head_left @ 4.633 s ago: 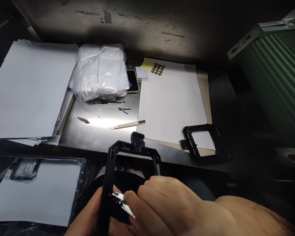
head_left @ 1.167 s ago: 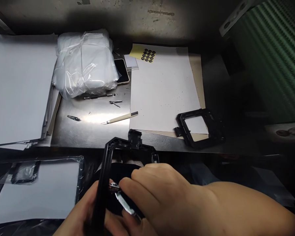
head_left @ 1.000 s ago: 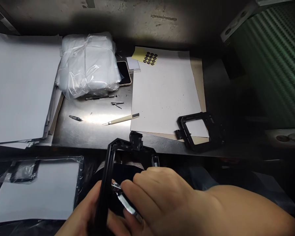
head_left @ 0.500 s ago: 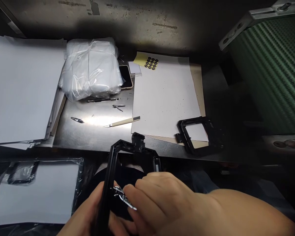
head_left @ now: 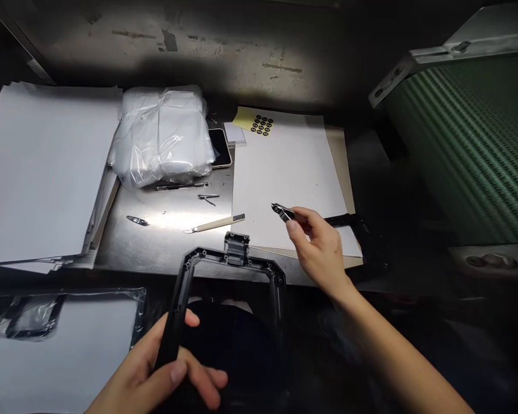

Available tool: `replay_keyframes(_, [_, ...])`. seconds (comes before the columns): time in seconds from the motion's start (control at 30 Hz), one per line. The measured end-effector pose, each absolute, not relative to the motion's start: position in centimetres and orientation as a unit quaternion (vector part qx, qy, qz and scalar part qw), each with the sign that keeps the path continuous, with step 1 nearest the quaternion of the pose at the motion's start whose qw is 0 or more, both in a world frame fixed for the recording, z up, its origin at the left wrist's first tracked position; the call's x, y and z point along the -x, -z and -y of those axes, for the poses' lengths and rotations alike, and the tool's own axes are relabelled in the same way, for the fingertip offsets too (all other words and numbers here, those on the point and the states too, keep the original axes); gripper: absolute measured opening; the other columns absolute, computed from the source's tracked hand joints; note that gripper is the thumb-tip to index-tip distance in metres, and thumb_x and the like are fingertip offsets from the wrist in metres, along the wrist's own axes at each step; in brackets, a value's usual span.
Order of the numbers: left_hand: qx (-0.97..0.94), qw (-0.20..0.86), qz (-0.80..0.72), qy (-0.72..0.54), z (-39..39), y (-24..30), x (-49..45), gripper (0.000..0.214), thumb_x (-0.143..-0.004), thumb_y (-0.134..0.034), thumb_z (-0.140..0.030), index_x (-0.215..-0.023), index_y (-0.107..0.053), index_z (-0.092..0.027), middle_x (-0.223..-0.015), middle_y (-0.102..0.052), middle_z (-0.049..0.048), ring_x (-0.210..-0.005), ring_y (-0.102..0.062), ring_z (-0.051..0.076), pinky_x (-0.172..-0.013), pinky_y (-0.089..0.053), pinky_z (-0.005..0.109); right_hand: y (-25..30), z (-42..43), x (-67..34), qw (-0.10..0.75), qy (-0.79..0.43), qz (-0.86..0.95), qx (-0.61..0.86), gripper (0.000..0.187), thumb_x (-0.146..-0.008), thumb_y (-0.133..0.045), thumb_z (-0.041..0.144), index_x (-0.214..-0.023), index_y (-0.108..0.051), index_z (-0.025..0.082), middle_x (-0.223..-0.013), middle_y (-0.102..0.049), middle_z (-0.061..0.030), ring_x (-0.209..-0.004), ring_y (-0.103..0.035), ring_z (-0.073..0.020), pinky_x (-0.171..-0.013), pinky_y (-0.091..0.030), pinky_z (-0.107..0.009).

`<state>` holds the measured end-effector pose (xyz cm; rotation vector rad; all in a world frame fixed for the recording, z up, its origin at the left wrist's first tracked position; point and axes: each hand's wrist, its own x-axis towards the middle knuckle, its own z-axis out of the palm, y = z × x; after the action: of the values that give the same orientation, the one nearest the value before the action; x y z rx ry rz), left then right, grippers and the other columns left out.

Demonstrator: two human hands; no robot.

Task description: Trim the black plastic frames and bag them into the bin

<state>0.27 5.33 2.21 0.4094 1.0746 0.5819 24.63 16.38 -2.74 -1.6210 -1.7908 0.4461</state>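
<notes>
My left hand point(head_left: 155, 368) is closed around the left side of a black plastic frame point(head_left: 183, 287), which stands tilted in front of the bench with its hinge-like block at the top. The lower part of that frame is lost in the dark. Over the white sheet, my right hand point(head_left: 322, 250) pinches a metal nail clipper point(head_left: 281, 211) between thumb and fingers, its jaws pointing left. A second black frame point(head_left: 365, 238) lies at the bench edge, partly hidden behind my right hand.
On the metal bench are a craft knife point(head_left: 213, 223), another nail clipper point(head_left: 208, 198), a pen point(head_left: 181, 186) and a phone point(head_left: 220, 148). Bundled plastic bags point(head_left: 164, 135) and a paper stack point(head_left: 47, 167) stand left. A sticker sheet point(head_left: 262, 125) lies on white paper point(head_left: 285, 172). Green ribbed equipment point(head_left: 470, 155) rises at right.
My right hand, with the nail clipper, has moved up and right from inside the frame to above the white sheet. The frame stays in my left hand.
</notes>
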Motion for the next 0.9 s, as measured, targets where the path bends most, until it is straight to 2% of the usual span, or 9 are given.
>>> replay_keyframes(0.17, [-0.217, 0.756, -0.535, -0.309, -5.0, -0.7, 1.7, 0.044, -0.065, -0.061, -0.045, -0.098, -0.040, -0.025, -0.064, -0.071, 0.0034, -0.088, -0.062, 0.030, -0.086, -0.034, 0.046, 10.8, -18.4, -26.6, 0.306, -0.178, 0.668, 0.655, 0.021, -0.073, -0.046, 0.029, -0.084, -0.056, 0.015, -0.088, -0.051, -0.0136, -0.092, -0.043, -0.0303, -0.080, -0.032, -0.051])
replay_keyframes(0.27, [-0.262, 0.706, -0.562, -0.341, -4.2, 0.3, 2.0, 0.043, -0.068, -0.056, -0.048, -0.099, -0.036, -0.026, -0.059, -0.070, 0.0021, -0.085, -0.063, 0.029, -0.085, -0.035, 0.045, 10.6, -17.8, -25.5, 0.317, -0.206, 0.648, 0.661, 0.027, -0.075, -0.044, 0.031, -0.093, -0.054, 0.014, -0.102, -0.046, -0.0178, -0.104, -0.034, -0.0348, -0.083, -0.024, -0.058])
replay_keyframes(0.4, [-0.390, 0.549, -0.629, -0.389, -3.8, 2.3, 0.6, 0.034, -0.070, -0.057, -0.038, -0.101, -0.046, -0.028, -0.053, -0.066, -0.0020, -0.064, -0.064, 0.024, -0.073, -0.043, 0.036, 4.8, -15.7, -20.4, 0.332, -0.338, 0.665, 0.578, 0.034, -0.086, -0.031, 0.037, -0.113, -0.042, 0.020, -0.096, -0.055, -0.0090, -0.088, -0.052, -0.0189, -0.076, -0.041, -0.038])
replay_keyframes(0.47, [-0.459, 0.443, -0.663, -0.393, -4.2, 3.2, -0.3, 0.036, -0.062, -0.066, -0.027, -0.097, -0.056, -0.029, -0.066, -0.069, 0.0006, -0.061, -0.062, 0.022, -0.071, -0.043, 0.033, 2.0, -14.7, -17.1, 0.310, -0.569, 0.634, 0.421, 0.047, -0.084, -0.034, 0.043, -0.124, -0.028, 0.020, -0.092, -0.058, -0.0066, -0.081, -0.055, -0.0154, -0.070, -0.044, -0.031])
replay_keyframes(0.6, [-0.498, 0.368, -0.644, -0.449, -5.3, 3.8, 0.3, 0.048, -0.048, -0.074, -0.042, -0.093, -0.065, -0.029, -0.092, -0.067, 0.0057, -0.088, -0.058, 0.026, -0.086, -0.036, 0.031, -0.1, -14.1, -12.7, 0.326, -0.718, 0.494, 0.366, 0.049, -0.081, -0.046, 0.041, -0.120, -0.032, 0.016, -0.072, -0.053, -0.0002, -0.069, -0.050, -0.0124, -0.070, -0.040, -0.030])
replay_keyframes(0.7, [-0.401, 0.333, -0.690, -0.503, -5.6, 4.0, 3.2, 0.054, -0.061, -0.063, -0.046, -0.111, -0.053, -0.030, -0.129, -0.042, 0.0039, -0.120, -0.033, 0.025, -0.098, -0.021, 0.029, 0.1, -14.7, -11.6, 0.304, -0.720, 0.529, 0.332, 0.039, -0.085, -0.040, 0.036, -0.116, -0.038, 0.014, -0.063, -0.049, 0.0026, -0.065, -0.048, -0.0110, -0.073, -0.037, -0.029])
replay_keyframes(0.77, [-0.280, 0.373, -0.728, -0.502, -5.6, 4.5, 5.4, 0.051, -0.067, -0.062, -0.038, -0.114, -0.048, -0.028, -0.120, -0.050, 0.0051, -0.111, -0.042, 0.023, -0.095, -0.026, 0.030, 0.1, -15.3, -11.2, 0.254, -0.731, 0.567, 0.283, 0.036, -0.087, -0.036, 0.033, -0.118, -0.037, 0.013, -0.064, -0.051, 0.0024, -0.064, -0.050, -0.0101, -0.069, -0.040, -0.027])
replay_keyframes(0.83, [-0.181, 0.466, -0.708, -0.499, -5.4, 5.3, 7.3, 0.041, -0.067, -0.062, -0.036, -0.105, -0.053, -0.024, -0.082, -0.061, 0.0005, -0.072, -0.056, 0.015, -0.072, -0.042, 0.024, 0.1, -16.5, -10.5, 0.191, -0.661, 0.679, 0.258, 0.032, -0.089, -0.032, 0.030, -0.117, -0.040, 0.016, -0.065, -0.055, 0.0027, -0.064, -0.053, -0.0091, -0.065, -0.042, -0.023])
replay_keyframes(0.9, [-0.111, 0.522, -0.666, -0.522, -4.9, 6.1, 8.6, 0.032, -0.066, -0.064, -0.036, -0.093, -0.058, -0.020, -0.059, -0.051, -0.0056, -0.044, -0.042, 0.007, -0.045, -0.039, 0.018, 0.6, -18.6, -9.3, 0.151, -0.518, 0.795, 0.277, 0.028, -0.089, -0.034, 0.031, -0.111, -0.048, 0.018, -0.070, -0.060, 0.0014, -0.069, -0.055, -0.0096, -0.065, -0.044, -0.022])
